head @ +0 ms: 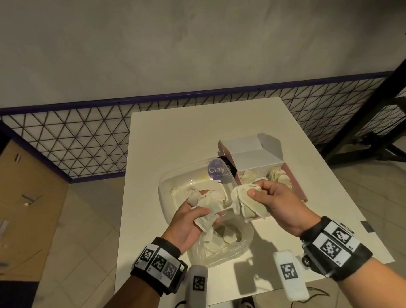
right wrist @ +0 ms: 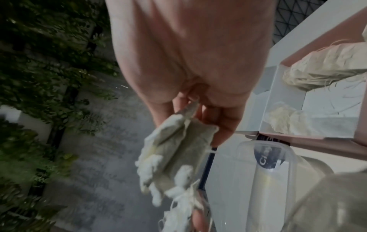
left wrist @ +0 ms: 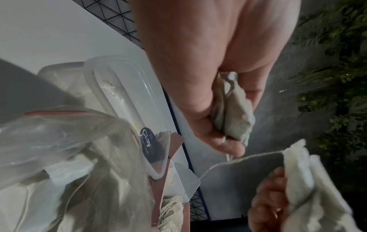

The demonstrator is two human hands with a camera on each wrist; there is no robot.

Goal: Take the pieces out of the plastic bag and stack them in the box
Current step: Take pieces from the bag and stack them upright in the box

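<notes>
Both hands are raised above the white table (head: 173, 132), each gripping a bunch of pale, tea-bag-like pieces with strings. My left hand (head: 193, 214) holds its bunch (head: 211, 203) over the clear plastic bag (head: 222, 246), where more pieces lie. My right hand (head: 266, 195) pinches another bunch (head: 246, 202) at the near left corner of the pink box (head: 296, 184). A thin string (left wrist: 228, 163) runs between the two bunches. Stacked pieces (head: 279, 176) lie in the box. In the wrist views, the left bunch (left wrist: 232, 109) and right bunch (right wrist: 174, 150) show in the curled fingers.
A clear plastic lid (head: 196, 184) with a round purple "Clay" label lies left of the box, which has its white flap (head: 246, 147) standing open at the back. A cardboard carton (head: 25, 208) sits on the floor at left. A mesh fence (head: 69, 141) runs behind the table.
</notes>
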